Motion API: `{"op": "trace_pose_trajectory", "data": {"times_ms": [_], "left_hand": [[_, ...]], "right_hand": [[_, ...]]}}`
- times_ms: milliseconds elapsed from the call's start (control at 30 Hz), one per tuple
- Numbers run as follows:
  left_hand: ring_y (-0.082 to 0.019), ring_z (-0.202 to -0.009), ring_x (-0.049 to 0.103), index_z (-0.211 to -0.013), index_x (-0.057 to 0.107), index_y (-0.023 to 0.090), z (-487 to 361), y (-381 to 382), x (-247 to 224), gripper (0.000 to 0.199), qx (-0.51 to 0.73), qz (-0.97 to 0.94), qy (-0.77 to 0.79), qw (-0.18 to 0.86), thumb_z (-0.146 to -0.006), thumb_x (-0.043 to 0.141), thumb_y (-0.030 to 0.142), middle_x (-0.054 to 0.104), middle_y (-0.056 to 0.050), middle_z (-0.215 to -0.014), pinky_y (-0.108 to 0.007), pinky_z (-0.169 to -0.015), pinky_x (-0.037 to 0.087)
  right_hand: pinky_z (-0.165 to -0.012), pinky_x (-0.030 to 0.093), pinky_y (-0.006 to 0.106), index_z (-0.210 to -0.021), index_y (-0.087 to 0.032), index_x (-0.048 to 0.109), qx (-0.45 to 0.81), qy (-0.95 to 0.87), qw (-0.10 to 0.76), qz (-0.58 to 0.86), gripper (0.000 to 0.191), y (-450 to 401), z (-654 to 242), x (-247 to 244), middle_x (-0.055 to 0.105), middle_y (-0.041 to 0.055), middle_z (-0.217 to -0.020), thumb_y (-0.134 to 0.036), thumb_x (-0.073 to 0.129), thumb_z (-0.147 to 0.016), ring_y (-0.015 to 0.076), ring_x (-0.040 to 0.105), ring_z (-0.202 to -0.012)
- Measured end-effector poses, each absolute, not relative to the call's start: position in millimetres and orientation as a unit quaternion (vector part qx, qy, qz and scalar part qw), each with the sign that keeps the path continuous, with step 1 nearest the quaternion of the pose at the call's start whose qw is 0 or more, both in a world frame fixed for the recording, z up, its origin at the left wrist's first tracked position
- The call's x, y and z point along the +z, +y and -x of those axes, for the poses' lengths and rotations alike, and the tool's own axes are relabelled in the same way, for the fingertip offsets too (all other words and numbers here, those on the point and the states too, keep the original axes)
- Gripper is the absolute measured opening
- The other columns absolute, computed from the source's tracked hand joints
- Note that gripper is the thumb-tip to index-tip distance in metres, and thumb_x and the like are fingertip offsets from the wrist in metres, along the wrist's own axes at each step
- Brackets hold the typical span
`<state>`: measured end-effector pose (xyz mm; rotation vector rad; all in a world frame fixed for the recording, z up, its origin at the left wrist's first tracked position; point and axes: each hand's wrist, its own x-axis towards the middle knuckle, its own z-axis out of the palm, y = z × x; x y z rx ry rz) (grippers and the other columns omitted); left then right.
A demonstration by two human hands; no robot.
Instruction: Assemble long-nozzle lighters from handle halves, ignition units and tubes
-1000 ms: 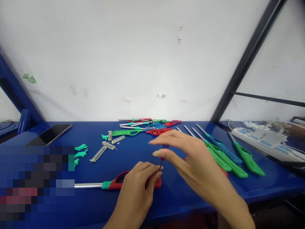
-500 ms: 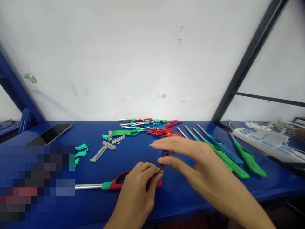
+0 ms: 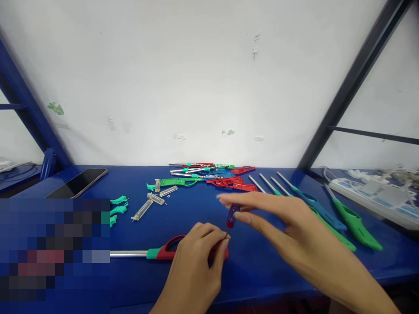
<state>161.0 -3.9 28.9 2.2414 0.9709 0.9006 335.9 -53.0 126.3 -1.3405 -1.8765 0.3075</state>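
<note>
A red gas lighter (image 3: 166,253) with a green collar and a long metal tube lies flat on the blue table. My left hand (image 3: 199,257) rests over its handle and hides much of it. Thumb and forefinger of that hand pinch together around the lower shaft of a small screwdriver (image 3: 231,216), just above the handle's end. The screwdriver's tip is hidden by these fingers. From above, my right hand (image 3: 281,226) holds the purple and red screwdriver handle between thumb and fingers, with the tool slightly tilted.
Opened lighter halves (image 3: 181,181) lie along the wall. Clear fuel tanks (image 3: 142,210) and green triggers (image 3: 118,209) are at left, near a phone (image 3: 78,183). Several closed lighters (image 3: 356,224) lie at right, beside a power strip (image 3: 369,198).
The view has shifted, so everything sits a little further right. The screwdriver's handle and shaft show more plainly below my right fingers. My left hand stays on the lighter.
</note>
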Motion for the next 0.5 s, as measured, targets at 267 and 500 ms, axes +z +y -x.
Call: {"op": "trace_pose_trajectory", "data": {"times_ms": [267,500], "left_hand": [[-0.024,-0.092,0.069,-0.094,0.074,0.025,-160.8,-2.4,23.3,0.021,0.339,-0.835,0.353,0.252,-0.102,0.057,0.015,0.076,-0.002,-0.1,-0.041,-0.089,0.053],[-0.022,-0.092,0.07,-0.09,0.073,0.024,-159.4,-0.4,21.2,0.025,0.332,-0.84,0.344,0.259,-0.103,0.054,0.015,0.076,-0.003,-0.101,-0.039,-0.09,0.055]], "right_hand": [[-0.071,0.058,0.031,-0.084,-0.031,0.075,0.026,-0.691,0.394,0.605,0.011,-49.5,-329.4,123.1,0.08,-0.0033,-0.09,-0.031,0.086,-0.084,0.0223,0.075,-0.082],[-0.086,0.06,0.023,-0.107,-0.044,0.08,0.115,-0.731,0.406,0.536,0.029,-54.8,-330.1,124.9,0.083,-0.0118,-0.105,-0.018,0.069,-0.097,0.0156,0.079,-0.095]]}}
